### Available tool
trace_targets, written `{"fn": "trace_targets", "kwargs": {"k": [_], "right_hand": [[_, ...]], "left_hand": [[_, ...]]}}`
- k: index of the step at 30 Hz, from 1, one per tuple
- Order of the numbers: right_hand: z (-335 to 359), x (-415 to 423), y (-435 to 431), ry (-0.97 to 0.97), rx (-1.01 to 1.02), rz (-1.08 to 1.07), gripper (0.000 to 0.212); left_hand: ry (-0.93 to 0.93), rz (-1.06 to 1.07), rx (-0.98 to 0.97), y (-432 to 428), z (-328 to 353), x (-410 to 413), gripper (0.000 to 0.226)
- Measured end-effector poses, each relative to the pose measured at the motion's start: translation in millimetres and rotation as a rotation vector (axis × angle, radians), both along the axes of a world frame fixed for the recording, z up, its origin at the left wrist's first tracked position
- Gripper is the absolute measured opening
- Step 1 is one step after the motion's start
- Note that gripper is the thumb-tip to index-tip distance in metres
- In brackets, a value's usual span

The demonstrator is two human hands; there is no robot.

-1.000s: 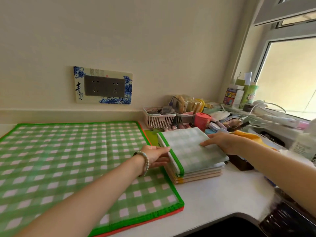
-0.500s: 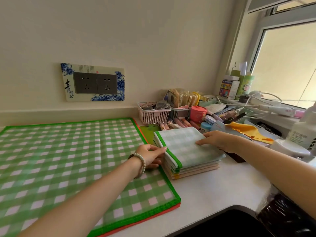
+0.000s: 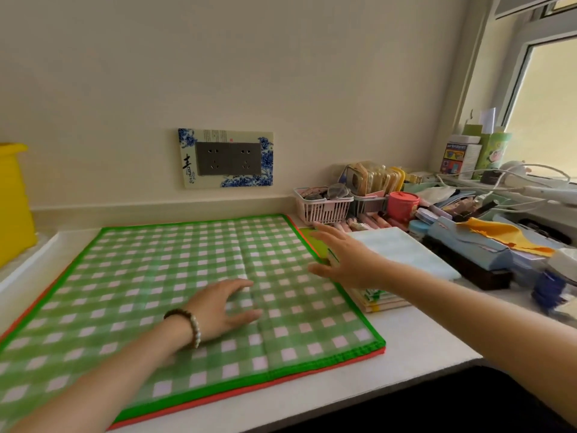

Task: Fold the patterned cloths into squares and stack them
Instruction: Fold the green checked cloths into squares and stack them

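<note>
Here, a pink basket [image 3: 323,207] at the back of the white counter [image 3: 415,339] holds what look like glasses and small dark items, and a clear holder [image 3: 371,182] beside it stands packed with flat cards or cases; their detail is too blurred to name. A green checked cloth [image 3: 175,295] lies spread flat, with a red-edged one under it. The stack of folded cloths [image 3: 402,254] sits just right of it. The left hand [image 3: 223,310], bead bracelet at the wrist, rests on the spread cloth with fingers loosely apart. The right hand [image 3: 346,260] hovers over the cloth's right edge, fingers spread, gripping nothing. Half a second ago both hands were on the stack; now they have left it and moved left.
</note>
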State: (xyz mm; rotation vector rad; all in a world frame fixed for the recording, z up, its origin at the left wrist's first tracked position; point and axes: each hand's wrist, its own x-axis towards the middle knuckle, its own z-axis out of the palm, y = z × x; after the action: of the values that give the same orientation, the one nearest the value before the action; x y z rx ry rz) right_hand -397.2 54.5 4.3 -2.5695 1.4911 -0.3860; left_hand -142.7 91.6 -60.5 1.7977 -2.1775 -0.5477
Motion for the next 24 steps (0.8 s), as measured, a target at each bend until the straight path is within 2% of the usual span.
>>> {"fn": "trace_targets", "kwargs": {"k": [4, 6, 8, 10, 13, 20, 22, 24], "right_hand": [[-24.0, 56.3, 23.3, -0.030, 0.110, 0.170, 0.074], [-36.2, 77.4, 36.4, -0.045, 0.176, 0.232, 0.074], [-48.6, 92.8, 48.2, -0.036, 0.233, 0.276, 0.073], [-59.3, 102.6, 59.8, -0.003, 0.283, 0.310, 0.073], [-67.4, 108.8, 73.0, 0.041, 0.253, 0.369, 0.073], [-61.0, 100.7, 83.7, 0.089, 0.283, 0.427, 0.077], [-61.3, 99.1, 85.0, 0.088, 0.277, 0.433, 0.077], [-62.0, 97.6, 85.8, 0.088, 0.263, 0.435, 0.075]], "left_hand": [[-0.248, -0.031, 0.079, 33.3, 0.0, 44.1, 0.105], [-0.277, -0.043, 0.121, 48.5, 3.0, 65.0, 0.121], [-0.267, -0.052, 0.174, 63.3, 6.8, 83.6, 0.125], [-0.280, -0.070, 0.217, 77.1, 9.4, 96.8, 0.124], [-0.283, -0.097, 0.233, 92.6, 10.4, 109.9, 0.124], [-0.257, -0.107, 0.183, 107.4, 4.0, 116.5, 0.122], [-0.234, -0.115, 0.175, 110.0, 3.7, 117.2, 0.116], [-0.194, -0.112, 0.157, 112.7, 5.4, 117.2, 0.101]]}}
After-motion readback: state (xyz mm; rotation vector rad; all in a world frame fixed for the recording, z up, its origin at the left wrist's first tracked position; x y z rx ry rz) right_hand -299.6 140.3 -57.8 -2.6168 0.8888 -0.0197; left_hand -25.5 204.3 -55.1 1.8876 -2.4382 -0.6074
